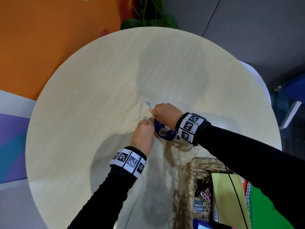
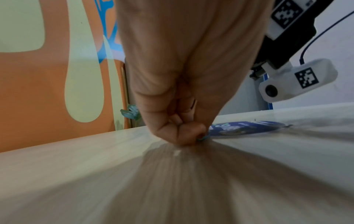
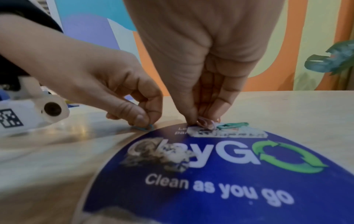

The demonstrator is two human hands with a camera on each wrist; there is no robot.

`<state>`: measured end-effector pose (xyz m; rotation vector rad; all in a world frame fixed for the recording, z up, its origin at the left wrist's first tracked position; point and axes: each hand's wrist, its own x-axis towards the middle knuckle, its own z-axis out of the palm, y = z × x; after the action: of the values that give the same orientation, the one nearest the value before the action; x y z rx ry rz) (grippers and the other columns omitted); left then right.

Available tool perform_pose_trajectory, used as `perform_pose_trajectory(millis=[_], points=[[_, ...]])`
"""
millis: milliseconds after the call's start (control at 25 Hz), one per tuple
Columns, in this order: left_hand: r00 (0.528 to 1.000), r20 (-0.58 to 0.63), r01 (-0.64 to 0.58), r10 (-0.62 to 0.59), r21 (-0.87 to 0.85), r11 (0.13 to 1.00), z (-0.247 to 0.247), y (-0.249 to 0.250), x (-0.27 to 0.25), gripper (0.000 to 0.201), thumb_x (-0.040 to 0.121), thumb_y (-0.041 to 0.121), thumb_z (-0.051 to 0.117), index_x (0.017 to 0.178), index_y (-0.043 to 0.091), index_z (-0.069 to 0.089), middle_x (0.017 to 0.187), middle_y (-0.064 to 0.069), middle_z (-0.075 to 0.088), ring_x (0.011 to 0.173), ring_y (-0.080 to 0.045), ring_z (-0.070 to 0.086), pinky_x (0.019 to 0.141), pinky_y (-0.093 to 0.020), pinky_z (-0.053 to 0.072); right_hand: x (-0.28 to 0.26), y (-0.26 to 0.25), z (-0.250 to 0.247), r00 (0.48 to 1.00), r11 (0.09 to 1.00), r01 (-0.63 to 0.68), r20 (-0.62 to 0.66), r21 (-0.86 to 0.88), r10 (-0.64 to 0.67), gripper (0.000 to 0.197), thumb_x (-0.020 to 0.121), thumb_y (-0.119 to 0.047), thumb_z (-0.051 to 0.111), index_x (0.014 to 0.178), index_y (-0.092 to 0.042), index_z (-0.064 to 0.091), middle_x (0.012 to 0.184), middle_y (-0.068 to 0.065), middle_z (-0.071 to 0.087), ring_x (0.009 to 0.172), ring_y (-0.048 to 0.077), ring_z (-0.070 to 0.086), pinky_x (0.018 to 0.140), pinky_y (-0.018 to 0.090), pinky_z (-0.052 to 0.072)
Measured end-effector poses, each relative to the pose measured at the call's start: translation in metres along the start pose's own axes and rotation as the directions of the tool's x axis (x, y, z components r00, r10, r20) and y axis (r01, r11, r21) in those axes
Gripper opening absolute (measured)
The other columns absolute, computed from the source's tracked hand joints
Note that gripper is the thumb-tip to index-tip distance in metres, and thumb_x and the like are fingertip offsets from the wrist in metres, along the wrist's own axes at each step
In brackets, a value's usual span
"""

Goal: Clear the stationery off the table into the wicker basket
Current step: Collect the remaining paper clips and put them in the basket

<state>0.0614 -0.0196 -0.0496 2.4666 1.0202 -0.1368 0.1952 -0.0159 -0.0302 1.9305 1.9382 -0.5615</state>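
My left hand (image 1: pixel 146 121) pinches a small light blue paper clip (image 2: pixel 202 137) against the table (image 1: pixel 99 96), at the edge of a round blue sticker (image 1: pixel 165 132). Just beyond it, my right hand (image 1: pixel 153 115) pinches a pink-orange paper clip (image 3: pixel 205 123) at the sticker's far edge. In the head view that paper clip (image 1: pixel 150 110) pokes out past the right hand's fingertips. A blue-green paper clip (image 1: pixel 148 104) lies loose on the table right next to it, untouched. The wicker basket (image 1: pixel 189 176) stands at the near right of the table.
The basket holds several paper clips (image 1: pixel 205 198), a yellow-green pad (image 1: pixel 226 195) and a green spiral notebook (image 1: pixel 264 209). The "Clean as you go" sticker (image 3: pixel 220 174) lies flat on the tabletop. A plant (image 1: pixel 148 17) stands behind the far edge.
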Motion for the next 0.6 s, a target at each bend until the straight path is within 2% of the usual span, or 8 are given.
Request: perform_pose_trajectory(millis=[120, 200, 360, 480, 560, 600], points=[[0.999, 0.005, 0.037, -0.037, -0.076, 0.996, -0.004, 0.001, -0.010, 0.026, 0.092, 0.002, 0.046, 0.117, 0.002, 0.054, 0.105, -0.014, 0.058, 0.092, -0.027, 0.060, 0.076, -0.031, 0.047, -0.001, -0.004, -0.004, 0.999, 0.994, 0.016, 0.042, -0.104, -0.012, 0.030, 0.096, 0.000, 0.035, 0.119, 0.000, 0.054, 0.107, 0.017, 0.062, 0.082, 0.035, 0.059, 0.064, 0.031, 0.036], [0.996, 0.008, 0.084, -0.083, -0.118, 0.989, -0.008, 0.003, -0.021, 0.019, 0.094, 0.010, 0.048, 0.107, 0.002, 0.059, 0.104, -0.015, 0.060, 0.091, -0.029, 0.061, 0.074, -0.032, 0.046, -0.012, -0.007, -0.015, 1.000, 0.997, -0.013, 0.012, -0.074, 0.014, 0.025, 0.095, -0.001, 0.039, 0.112, 0.000, 0.057, 0.103, 0.017, 0.063, 0.073, 0.031, 0.052, 0.062, 0.031, 0.037], [0.995, -0.036, 0.076, -0.090, -0.286, 0.955, -0.012, 0.003, -0.045, 0.014, 0.088, 0.012, 0.056, 0.090, 0.001, 0.064, 0.089, -0.020, 0.070, 0.084, -0.037, 0.064, 0.074, -0.040, 0.051, -0.076, -0.011, -0.053, 0.979, 0.975, -0.077, -0.168, 0.206, 0.113, 0.017, 0.087, -0.008, 0.045, 0.086, -0.008, 0.063, 0.090, 0.015, 0.066, 0.078, 0.034, 0.060, 0.062, 0.034, 0.040], [0.995, -0.084, 0.020, -0.058, -0.398, 0.917, -0.019, 0.014, -0.068, 0.005, 0.085, 0.008, 0.062, 0.088, 0.005, 0.065, 0.077, -0.009, 0.071, 0.072, -0.029, 0.064, 0.072, -0.036, 0.051, -0.159, -0.017, -0.057, 0.958, 0.932, -0.052, -0.245, 0.358, 0.148, 0.012, 0.082, -0.012, 0.052, 0.080, -0.012, 0.065, 0.079, 0.009, 0.068, 0.070, 0.029, 0.054, 0.066, 0.037, 0.047], [0.996, -0.089, -0.018, -0.025, -0.445, 0.895, -0.027, 0.026, -0.080, 0.006, 0.083, 0.005, 0.062, 0.086, 0.010, 0.064, 0.074, 0.000, 0.067, 0.070, -0.021, 0.063, 0.075, -0.030, 0.051, -0.211, -0.024, -0.036, 0.962, 0.890, -0.073, -0.204, 0.449, 0.182, 0.011, 0.082, -0.017, 0.058, 0.081, -0.014, 0.068, 0.078, 0.005, 0.072, 0.071, 0.026, 0.060, 0.068, 0.035, 0.050], [0.996, -0.088, -0.041, 0.000, -0.460, 0.887, -0.031, 0.033, -0.088, 0.010, 0.082, 0.003, 0.062, 0.085, 0.012, 0.065, 0.074, 0.004, 0.065, 0.070, -0.018, 0.064, 0.076, -0.024, 0.050, -0.232, -0.030, -0.018, 0.967, 0.860, -0.109, -0.146, 0.498, 0.207, 0.010, 0.082, -0.019, 0.060, 0.082, -0.015, 0.069, 0.079, 0.003, 0.073, 0.071, 0.022, 0.063, 0.067, 0.032, 0.050]])
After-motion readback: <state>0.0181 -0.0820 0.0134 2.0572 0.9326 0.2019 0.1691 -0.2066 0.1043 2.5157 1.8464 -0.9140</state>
